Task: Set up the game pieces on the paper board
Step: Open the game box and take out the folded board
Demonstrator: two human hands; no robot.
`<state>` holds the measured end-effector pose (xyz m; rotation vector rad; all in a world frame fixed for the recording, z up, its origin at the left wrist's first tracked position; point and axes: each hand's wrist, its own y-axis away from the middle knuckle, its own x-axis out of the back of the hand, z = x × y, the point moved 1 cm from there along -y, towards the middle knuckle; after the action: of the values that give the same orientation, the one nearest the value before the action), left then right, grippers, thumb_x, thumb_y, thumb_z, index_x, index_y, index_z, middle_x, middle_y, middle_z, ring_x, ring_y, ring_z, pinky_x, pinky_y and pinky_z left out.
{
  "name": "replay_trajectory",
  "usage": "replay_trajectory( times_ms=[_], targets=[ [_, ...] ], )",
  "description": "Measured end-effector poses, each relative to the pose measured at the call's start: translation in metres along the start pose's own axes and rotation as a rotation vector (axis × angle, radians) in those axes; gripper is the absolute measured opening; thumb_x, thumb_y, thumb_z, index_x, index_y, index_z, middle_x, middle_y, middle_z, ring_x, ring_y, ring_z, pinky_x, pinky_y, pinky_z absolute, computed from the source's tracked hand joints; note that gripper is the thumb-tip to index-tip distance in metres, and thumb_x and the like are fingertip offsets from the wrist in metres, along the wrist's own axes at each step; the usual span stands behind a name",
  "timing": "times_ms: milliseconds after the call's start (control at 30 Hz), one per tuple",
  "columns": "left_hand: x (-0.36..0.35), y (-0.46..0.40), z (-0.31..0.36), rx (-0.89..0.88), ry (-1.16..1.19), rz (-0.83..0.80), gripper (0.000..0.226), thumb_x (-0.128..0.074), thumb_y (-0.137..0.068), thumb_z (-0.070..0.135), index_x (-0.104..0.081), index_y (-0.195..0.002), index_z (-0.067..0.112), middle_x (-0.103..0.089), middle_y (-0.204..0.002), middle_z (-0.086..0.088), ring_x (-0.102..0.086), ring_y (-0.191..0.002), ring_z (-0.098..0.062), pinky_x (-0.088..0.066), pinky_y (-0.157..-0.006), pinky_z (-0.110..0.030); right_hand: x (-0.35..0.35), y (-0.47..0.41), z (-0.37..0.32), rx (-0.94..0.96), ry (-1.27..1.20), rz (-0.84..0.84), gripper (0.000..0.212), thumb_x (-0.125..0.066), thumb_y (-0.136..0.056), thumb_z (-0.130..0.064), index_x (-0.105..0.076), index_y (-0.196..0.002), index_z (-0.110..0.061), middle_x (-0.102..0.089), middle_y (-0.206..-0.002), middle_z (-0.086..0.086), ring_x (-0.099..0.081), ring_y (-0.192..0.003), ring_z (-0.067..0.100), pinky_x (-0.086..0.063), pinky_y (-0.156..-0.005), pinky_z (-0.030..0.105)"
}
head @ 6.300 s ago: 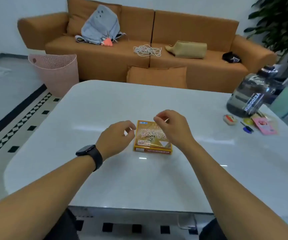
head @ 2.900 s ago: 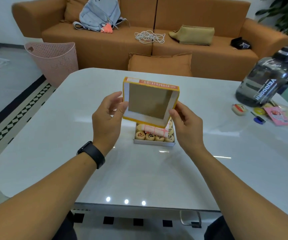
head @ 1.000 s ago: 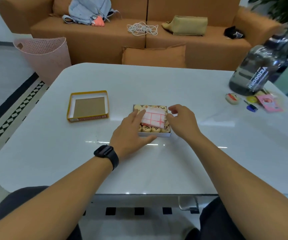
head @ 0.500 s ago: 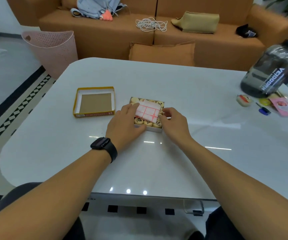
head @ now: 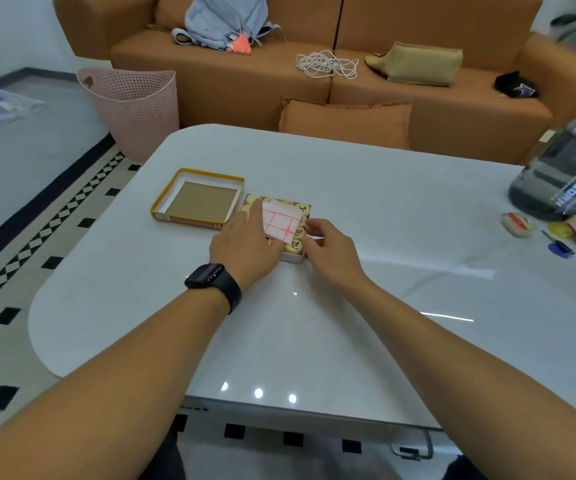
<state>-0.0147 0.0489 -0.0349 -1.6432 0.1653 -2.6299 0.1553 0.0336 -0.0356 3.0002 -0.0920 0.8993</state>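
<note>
Mid-frame on the tabletop [head: 366,306], the folded paper board [head: 281,221] lies atop the pieces [head: 295,245]; my left hand [head: 245,245] rests flat on it; right hand [head: 328,251] curls at the box [head: 293,258] edge, grip unclear; thin, tearable paper, so I'd lift by a corner.

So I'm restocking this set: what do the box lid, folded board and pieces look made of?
Box lid: cardboard, raw brown inside, glossy yellow rim. Folded board: thin white paper, creased, red-printed grid. Pieces: pale discs, likely wood, possibly plastic; too small to tell.

Two hands [head: 248,242], one folded paper board [head: 281,223], one lid [head: 198,199], one tray [head: 293,258], one bottle [head: 563,181].
</note>
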Motion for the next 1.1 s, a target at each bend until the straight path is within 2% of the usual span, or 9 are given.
replay_trajectory(
  times_ms=[200,300,433,533,600,700,833,933,1100],
  targets=[
    [0.003,-0.013,-0.012,0.068,0.011,0.02,0.076,-0.052,-0.085,0.053,-0.028,-0.151,0.022,-0.045,-0.147,-0.012,-0.048,-0.127,-0.038,-0.049,-0.097,-0.052,-0.007,-0.012,-0.016,0.013,0.051,-0.074,0.044,-0.054,-0.102,-0.027,-0.05,-0.145,-0.02,-0.061,-0.139,-0.002,-0.059,-0.101,0.009,-0.042,-0.069,0.01],
    [0.003,-0.014,-0.01,0.03,0.0,0.066,0.071,-0.049,-0.09,0.058,-0.036,-0.15,0.023,-0.048,-0.146,-0.01,-0.044,-0.131,-0.034,-0.045,-0.102,-0.049,0.0,-0.005,-0.018,0.016,0.086,-0.112,0.046,-0.054,-0.102,-0.031,-0.049,-0.147,-0.024,-0.059,-0.141,-0.003,-0.057,-0.104,0.006,-0.041,-0.082,0.019],
    [0.002,-0.012,-0.003,-0.015,-0.061,0.063,0.066,-0.048,-0.093,0.057,-0.043,-0.148,0.02,-0.051,-0.145,-0.01,-0.045,-0.132,-0.032,-0.041,-0.106,-0.046,0.026,0.017,-0.012,0.09,0.137,-0.089,0.044,-0.053,-0.101,-0.022,-0.052,-0.145,-0.028,-0.059,-0.139,-0.005,-0.057,-0.112,0.008,-0.042,-0.092,0.021],
    [0.0,-0.009,-0.003,-0.024,-0.094,0.046,0.06,-0.05,-0.091,0.056,-0.053,-0.137,0.018,-0.058,-0.134,-0.01,-0.052,-0.122,-0.034,-0.044,-0.1,-0.044,0.046,0.033,0.007,0.106,0.173,-0.053,0.042,-0.053,-0.101,-0.018,-0.055,-0.142,-0.025,-0.061,-0.134,-0.008,-0.058,-0.116,0.008,-0.047,-0.098,0.022],
    [-0.002,-0.009,-0.001,-0.042,-0.139,0.037,0.05,-0.05,-0.088,0.056,-0.06,-0.118,0.017,-0.062,-0.122,-0.01,-0.055,-0.111,-0.034,-0.044,-0.094,-0.043,0.056,0.039,0.024,0.074,0.139,0.007,0.04,-0.054,-0.1,-0.015,-0.058,-0.139,-0.024,-0.064,-0.129,-0.009,-0.059,-0.113,0.007,-0.05,-0.099,0.025],
    [-0.002,-0.008,0.005,-0.066,-0.192,0.05,0.037,-0.045,-0.084,0.054,-0.056,-0.088,0.019,-0.065,-0.093,-0.007,-0.057,-0.093,-0.032,-0.043,-0.083,-0.04,0.059,0.039,0.032,0.063,0.119,0.041,0.038,-0.054,-0.098,-0.014,-0.061,-0.135,-0.022,-0.065,-0.125,-0.009,-0.06,-0.109,0.008,-0.049,-0.093,0.021],
    [-0.008,-0.005,0.014,-0.147,-0.264,0.103,0.034,-0.052,-0.092,0.047,-0.065,-0.097,0.016,-0.066,-0.091,-0.009,-0.056,-0.091,-0.034,-0.039,-0.09,-0.042,0.056,0.037,0.032,0.099,0.125,0.017,0.036,-0.054,-0.098,-0.018,-0.062,-0.132,-0.025,-0.064,-0.123,-0.012,-0.06,-0.108,0.006,-0.05,-0.093,0.025],
    [-0.011,-0.002,0.02,-0.23,-0.285,0.146,0.027,-0.054,-0.094,0.04,-0.069,-0.092,0.018,-0.068,-0.09,-0.006,-0.057,-0.089,-0.032,-0.036,-0.093,-0.042,0.055,0.037,0.035,0.118,0.16,-0.012,0.035,-0.054,-0.098,-0.019,-0.062,-0.131,-0.027,-0.063,-0.123,-0.012,-0.059,-0.107,0.007,-0.051,-0.095,0.028],
    [-0.017,0.002,0.024,-0.354,-0.265,0.228,0.019,-0.061,-0.092,0.029,-0.076,-0.088,0.019,-0.069,-0.083,-0.003,-0.058,-0.079,-0.032,-0.039,-0.081,-0.041,0.056,0.039,0.035,0.141,0.166,-0.014,0.033,-0.055,-0.097,-0.019,-0.064,-0.128,-0.026,-0.063,-0.121,-0.011,-0.059,-0.105,0.009,-0.05,-0.092,0.028]
  ],
)
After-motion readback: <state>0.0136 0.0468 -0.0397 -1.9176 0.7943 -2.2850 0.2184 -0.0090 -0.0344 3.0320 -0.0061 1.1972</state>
